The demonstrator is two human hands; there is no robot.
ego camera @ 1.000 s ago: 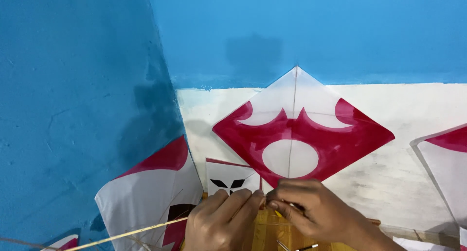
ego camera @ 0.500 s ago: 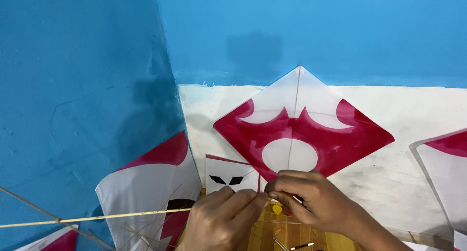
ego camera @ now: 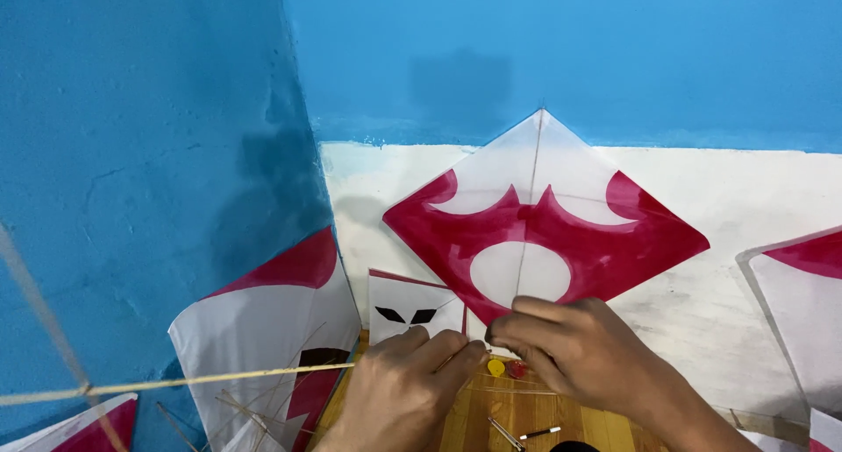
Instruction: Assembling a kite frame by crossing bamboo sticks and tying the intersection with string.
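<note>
Diamond kite (ego camera: 544, 233): white paper with crimson crescent pattern and a white disc at centre, thin spine running top to bottom; it stands against the blue-and-white wall (ego camera: 561, 57) with its lower tip at the hands. Right hand (ego camera: 570, 347): fingers pressed together, pinching that lower tip. Left hand (ego camera: 408, 386): curled, fingertips meeting the right hand's, gripping a thin bamboo stick (ego camera: 219, 380) that runs off leftward. Below: wooden floor (ego camera: 491, 426), small yellow cap (ego camera: 496, 367), red cap (ego camera: 517, 370). Left: red-and-white kite (ego camera: 272, 329), small white kite with black marks (ego camera: 408, 307).
</note>
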